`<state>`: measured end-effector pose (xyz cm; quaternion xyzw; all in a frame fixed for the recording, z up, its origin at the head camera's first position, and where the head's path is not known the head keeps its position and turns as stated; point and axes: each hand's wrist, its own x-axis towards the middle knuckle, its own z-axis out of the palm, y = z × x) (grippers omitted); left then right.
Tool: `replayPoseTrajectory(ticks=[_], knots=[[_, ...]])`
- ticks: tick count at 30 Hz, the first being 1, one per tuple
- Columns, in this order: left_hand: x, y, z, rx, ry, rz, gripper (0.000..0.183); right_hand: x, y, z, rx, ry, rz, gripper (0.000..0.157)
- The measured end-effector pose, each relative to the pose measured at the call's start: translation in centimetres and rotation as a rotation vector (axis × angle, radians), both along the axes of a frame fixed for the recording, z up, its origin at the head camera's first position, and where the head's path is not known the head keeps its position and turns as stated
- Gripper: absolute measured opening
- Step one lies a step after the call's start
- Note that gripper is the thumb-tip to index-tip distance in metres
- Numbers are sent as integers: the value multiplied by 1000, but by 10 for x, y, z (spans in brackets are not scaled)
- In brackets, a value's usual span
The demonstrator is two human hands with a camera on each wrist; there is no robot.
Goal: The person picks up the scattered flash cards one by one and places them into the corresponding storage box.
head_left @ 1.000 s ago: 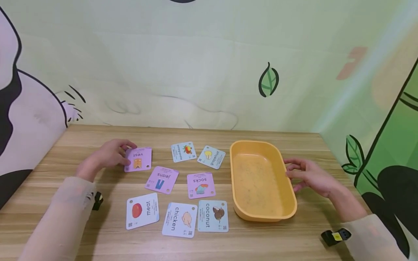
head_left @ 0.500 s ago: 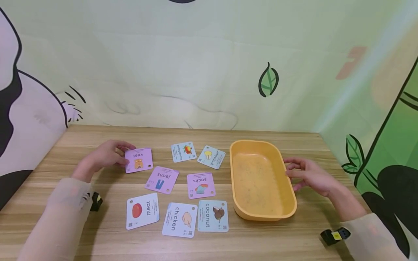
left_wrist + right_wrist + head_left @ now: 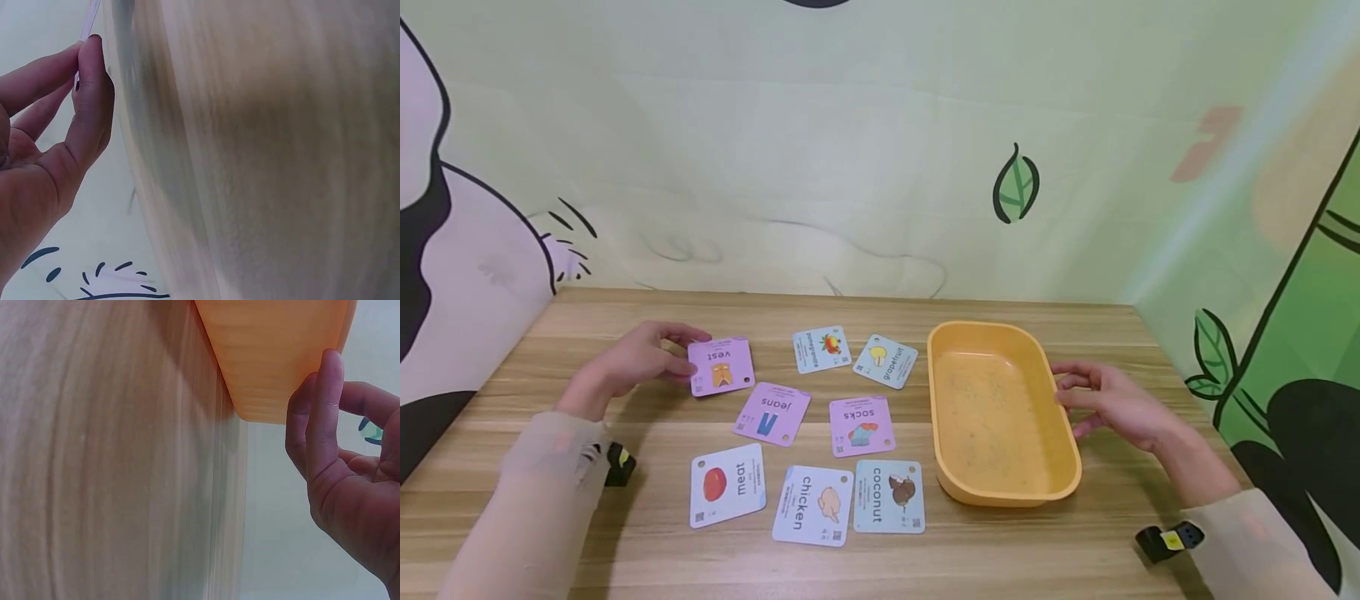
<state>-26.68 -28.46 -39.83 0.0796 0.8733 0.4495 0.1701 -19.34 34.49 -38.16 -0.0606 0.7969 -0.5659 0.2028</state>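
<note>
My left hand (image 3: 643,362) pinches the left edge of a purple vest card (image 3: 721,367) between thumb and fingers. In the left wrist view only a thin pale edge of this card (image 3: 90,19) shows, between the fingertips (image 3: 94,47). Just below it lies a purple jeans card (image 3: 771,414), and a socks card (image 3: 862,427) is farther right. At the right, my right hand (image 3: 1112,406) touches the outer side of a yellow plastic tub (image 3: 950,467). Seen from the right wrist, its fingers (image 3: 325,412) are loosely extended, with one tip at the tub wall (image 3: 269,356).
Pale blue pomegranate (image 3: 822,349) and grapefruit (image 3: 886,362) cards lie toward the back. Meat (image 3: 727,485), chicken (image 3: 812,506) and coconut (image 3: 890,497) cards form a front row on the wooden table (image 3: 700,571). A printed cloth backdrop (image 3: 775,150) rises behind.
The vest card has shifted slightly to the right in my left hand and turned a little. My right hand and the tub stay practically where they were.
</note>
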Motion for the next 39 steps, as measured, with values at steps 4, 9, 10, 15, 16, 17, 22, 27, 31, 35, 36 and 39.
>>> replayPoseTrajectory(ticks=[4,9,10,15,16,17,22,27,31,35,36,39], knots=[[1,0,1,61,-20,7,50,0,0,0,-4,-1,-2,63],[1,0,3,109,-42,16,51,0,0,0,-5,3,-3,63],[1,0,2,111,-44,17,51,0,0,0,-7,3,-3,63],[-1,-1,0,121,-52,26,51,-1,0,-1,-15,4,-4,63],[-1,-1,-1,125,-53,28,52,-1,0,-1,-17,3,-6,63],[-1,-1,-1,128,-53,30,52,-1,0,-1,-19,2,-6,63],[0,1,0,149,-57,39,53,-1,-1,-1,-23,1,-4,64],[2,7,5,174,-48,39,53,-2,-1,0,-12,-1,-11,63],[3,9,6,212,-58,51,55,-4,-1,-1,0,-3,-19,63],[4,12,7,252,-64,55,56,-4,0,-1,7,-3,-20,63],[4,13,7,260,-64,55,56,-4,0,-1,7,-5,-20,63],[5,16,7,276,-62,52,57,-4,0,-1,2,-8,-20,63]])
